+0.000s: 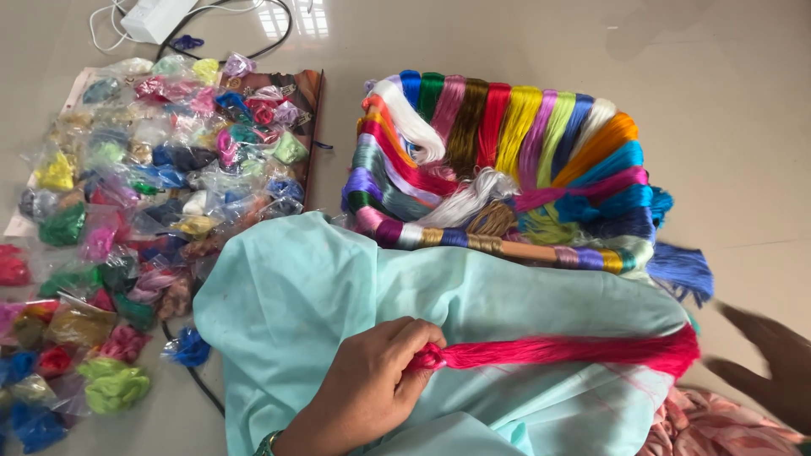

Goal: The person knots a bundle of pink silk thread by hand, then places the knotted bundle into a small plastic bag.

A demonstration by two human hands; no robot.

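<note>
The left hand [367,393] has its fingers clamped on one end of a pink thread skein [557,351], stretched rightward over the pale blue cloth [296,295]. The right hand [773,363], blurred, fingers apart, hovers just past its far end; the skein is out of the thread basket [507,160].

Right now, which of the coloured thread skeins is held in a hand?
The bright pink skein, stretched across the pale turquoise cloth; the left hand grips its end. The other skeins hang over the basket, untouched.
</note>
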